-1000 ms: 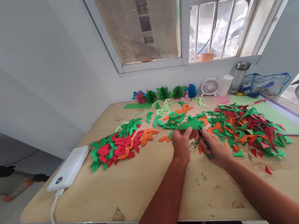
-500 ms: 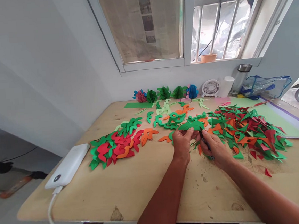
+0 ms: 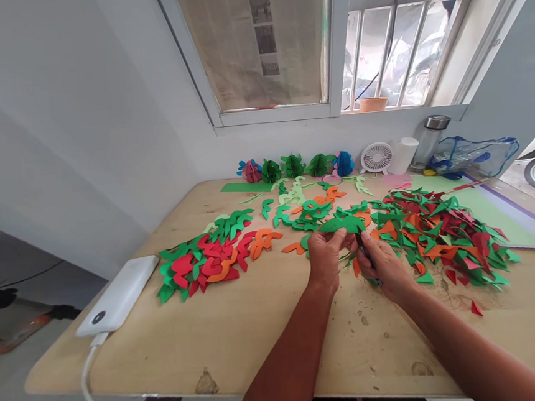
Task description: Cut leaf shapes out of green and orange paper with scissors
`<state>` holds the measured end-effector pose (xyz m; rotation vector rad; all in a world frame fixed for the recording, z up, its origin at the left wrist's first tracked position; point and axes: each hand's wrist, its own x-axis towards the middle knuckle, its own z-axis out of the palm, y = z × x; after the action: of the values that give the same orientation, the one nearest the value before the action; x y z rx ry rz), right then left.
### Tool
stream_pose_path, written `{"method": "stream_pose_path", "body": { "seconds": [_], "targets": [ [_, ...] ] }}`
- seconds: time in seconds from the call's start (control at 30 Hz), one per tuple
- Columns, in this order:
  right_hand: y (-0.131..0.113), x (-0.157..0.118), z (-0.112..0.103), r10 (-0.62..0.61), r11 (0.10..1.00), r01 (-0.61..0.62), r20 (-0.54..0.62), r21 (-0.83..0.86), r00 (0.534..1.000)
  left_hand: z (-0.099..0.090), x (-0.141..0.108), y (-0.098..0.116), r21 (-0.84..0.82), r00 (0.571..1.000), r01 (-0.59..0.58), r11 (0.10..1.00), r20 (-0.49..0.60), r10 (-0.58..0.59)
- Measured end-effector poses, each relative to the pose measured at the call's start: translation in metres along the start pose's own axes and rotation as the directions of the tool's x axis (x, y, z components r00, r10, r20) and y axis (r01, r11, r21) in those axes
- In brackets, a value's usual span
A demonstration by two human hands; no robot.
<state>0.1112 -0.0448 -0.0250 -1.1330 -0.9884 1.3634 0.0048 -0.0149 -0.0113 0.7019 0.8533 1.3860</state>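
Note:
My left hand (image 3: 326, 254) pinches a folded green paper piece (image 3: 342, 224) above the middle of the wooden table. A dark cutting tool (image 3: 366, 253), which looks like scissors, is held in my right hand (image 3: 382, 264), its tip touching the right part of the green paper. Behind and left of the paper lie green cut shapes (image 3: 309, 214) with some orange ones. Red, green and orange cut shapes (image 3: 211, 255) spread over the table's left side. Right of my right hand is a heap of green, red and orange scraps (image 3: 443, 229).
A white power bank (image 3: 117, 298) with a cable sits at the left edge. Along the wall stand paper flowers (image 3: 294, 166), a small white fan (image 3: 377, 157), a glass bottle (image 3: 431, 142) and a clear bag (image 3: 476, 154).
Both hands keep almost the same pose on the green paper and the dark tool. The view has shifted very slightly.

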Motion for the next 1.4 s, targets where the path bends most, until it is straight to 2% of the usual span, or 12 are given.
{"method": "stream_pose_path", "body": {
  "seconds": [0.73,1.2,1.4],
  "targets": [
    [0.0001,0.0003,0.0006,-0.010,1.000,0.010,-0.009,0.006,1.000,-0.0010,0.0017,-0.0028,0.000,1.000,0.000,1.000,0.019,0.000],
    [0.0019,0.0010,-0.0011,-0.054,0.996,0.052,-0.031,-0.076,0.998,-0.0007,0.0009,-0.0002,0.010,1.000,0.005,1.000,0.023,-0.006],
    [0.0025,0.0013,-0.0011,-0.039,0.998,0.037,-0.040,-0.058,0.998,-0.0015,0.0016,-0.0011,0.014,0.999,0.009,1.000,0.034,-0.010]
  ]
}}
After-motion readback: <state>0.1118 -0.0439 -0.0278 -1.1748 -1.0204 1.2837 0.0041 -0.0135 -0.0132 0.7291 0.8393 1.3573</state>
